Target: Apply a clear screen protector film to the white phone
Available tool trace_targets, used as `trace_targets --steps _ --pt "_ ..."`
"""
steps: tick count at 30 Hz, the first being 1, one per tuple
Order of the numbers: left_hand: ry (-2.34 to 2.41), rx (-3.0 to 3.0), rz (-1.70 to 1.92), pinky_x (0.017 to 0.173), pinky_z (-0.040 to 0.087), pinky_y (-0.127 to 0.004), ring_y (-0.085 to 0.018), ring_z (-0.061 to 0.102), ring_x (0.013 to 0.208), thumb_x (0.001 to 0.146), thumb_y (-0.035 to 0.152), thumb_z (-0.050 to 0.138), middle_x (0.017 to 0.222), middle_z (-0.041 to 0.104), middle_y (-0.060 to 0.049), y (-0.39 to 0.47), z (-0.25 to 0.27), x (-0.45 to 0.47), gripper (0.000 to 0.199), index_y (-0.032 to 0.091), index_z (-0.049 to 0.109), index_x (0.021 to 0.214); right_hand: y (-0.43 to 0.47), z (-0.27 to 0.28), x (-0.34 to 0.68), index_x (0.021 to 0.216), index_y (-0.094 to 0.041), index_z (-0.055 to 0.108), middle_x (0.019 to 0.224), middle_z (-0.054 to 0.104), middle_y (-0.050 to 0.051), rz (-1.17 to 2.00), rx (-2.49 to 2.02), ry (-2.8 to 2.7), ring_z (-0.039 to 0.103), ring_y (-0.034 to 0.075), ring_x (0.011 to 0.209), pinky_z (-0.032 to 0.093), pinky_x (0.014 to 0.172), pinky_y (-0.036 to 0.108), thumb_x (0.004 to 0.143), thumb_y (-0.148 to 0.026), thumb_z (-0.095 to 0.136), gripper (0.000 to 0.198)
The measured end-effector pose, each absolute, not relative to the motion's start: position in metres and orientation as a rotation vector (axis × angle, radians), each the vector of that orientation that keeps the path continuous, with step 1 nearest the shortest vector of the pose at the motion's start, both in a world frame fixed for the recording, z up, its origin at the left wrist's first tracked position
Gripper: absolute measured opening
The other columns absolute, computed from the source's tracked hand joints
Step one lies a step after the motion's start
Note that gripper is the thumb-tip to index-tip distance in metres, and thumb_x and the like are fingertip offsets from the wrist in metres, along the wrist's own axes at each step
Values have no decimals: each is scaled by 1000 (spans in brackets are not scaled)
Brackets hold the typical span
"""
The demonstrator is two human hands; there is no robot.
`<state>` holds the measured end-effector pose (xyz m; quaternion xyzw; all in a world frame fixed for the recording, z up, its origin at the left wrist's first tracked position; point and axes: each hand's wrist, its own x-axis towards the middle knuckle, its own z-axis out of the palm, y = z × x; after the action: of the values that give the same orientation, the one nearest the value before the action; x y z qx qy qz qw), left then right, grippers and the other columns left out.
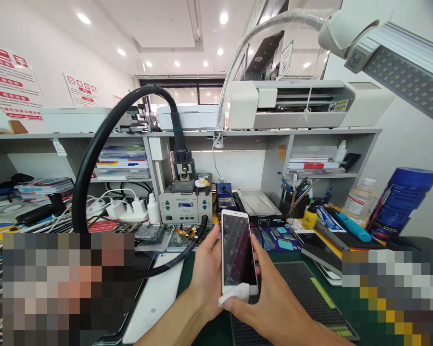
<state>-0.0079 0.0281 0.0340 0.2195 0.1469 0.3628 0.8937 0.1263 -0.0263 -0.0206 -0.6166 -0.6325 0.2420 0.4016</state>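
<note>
Gripping a glossy, white-framed smartphone (239,250) between them, left hand (206,274) and right hand (270,288) clamp fingers on its long edges, right thumb pressing crumpled tissue (236,292) to its bottom; a dark, grid-textured mat (299,283) lies below.

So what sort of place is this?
Most likely an electronics repair shop: a grey station with a thick black hose, circuit boards in front of it, and a white phone.

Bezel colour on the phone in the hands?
The phone has a white bezel; best seen in the head view.
</note>
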Motion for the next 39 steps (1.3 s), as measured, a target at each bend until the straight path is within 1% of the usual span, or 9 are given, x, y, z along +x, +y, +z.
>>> trace_targets --steps 6,11,14,19,22,26,32,35,39 --pt "366 447 741 87 51 -44 -30 71 84 95 55 46 94 74 -13 33 35 -10 54 11 65 121 -28 -10 130 159 -33 2 143 49 11 799 -1481 -1574 59 30 115 53 94 45 73 -41 78 115" --pt "299 465 723 85 53 -44 -30 72 82 95 52 47 92 75 -14 41 30 -13 52 11 66 119 -30 2 138 159 -34 4 147 46 8 834 -1428 -1639 51 29 126 42 107 46 79 -40 75 107" --pt "277 478 709 85 53 -45 -31 72 83 95 53 47 91 75 -15 44 26 -14 54 9 66 120 -34 10 144 158 -36 1 141 51 7 980 -1313 -1658 57 26 120 45 104 42 87 -35 69 98" --pt "293 515 680 83 53 -43 -30 73 81 96 55 42 92 75 -18 47 24 -17 59 7 66 120 -37 19 152 157 -39 3 144 48 7 1165 -1137 -1654 59 23 114 45 104 42 91 -29 64 90" --pt "254 548 657 81 52 -41 -30 73 80 97 57 38 93 75 -20 47 23 -18 64 4 66 118 -37 20 154 158 -39 5 145 45 7 1223 -1056 -1617 57 23 117 44 105 42 93 -29 63 88" --pt "238 551 649 84 52 -42 -31 73 81 96 58 39 94 75 -20 47 23 -18 65 3 66 119 -37 18 154 158 -38 7 137 51 8 1255 -989 -1573 58 23 114 43 105 44 93 -32 63 86" --pt "273 546 702 87 51 -44 -32 73 87 96 53 43 98 75 -17 43 24 -15 58 7 64 124 -29 14 154 157 -34 17 124 54 8 1200 -969 -1472 59 22 108 49 98 41 93 -38 64 79" --pt "297 573 719 87 51 -42 -32 72 88 95 52 46 101 75 -16 41 22 -14 56 8 64 126 -24 15 157 153 -30 29 117 58 7 1167 -1016 -1452 61 22 101 53 92 40 92 -38 65 71" --pt "305 590 742 87 51 -41 -31 72 88 95 49 50 101 75 -13 40 20 -12 52 11 62 128 -19 19 161 143 -27 43 113 62 6 1091 -1051 -1437 63 23 100 54 91 40 91 -39 67 58"
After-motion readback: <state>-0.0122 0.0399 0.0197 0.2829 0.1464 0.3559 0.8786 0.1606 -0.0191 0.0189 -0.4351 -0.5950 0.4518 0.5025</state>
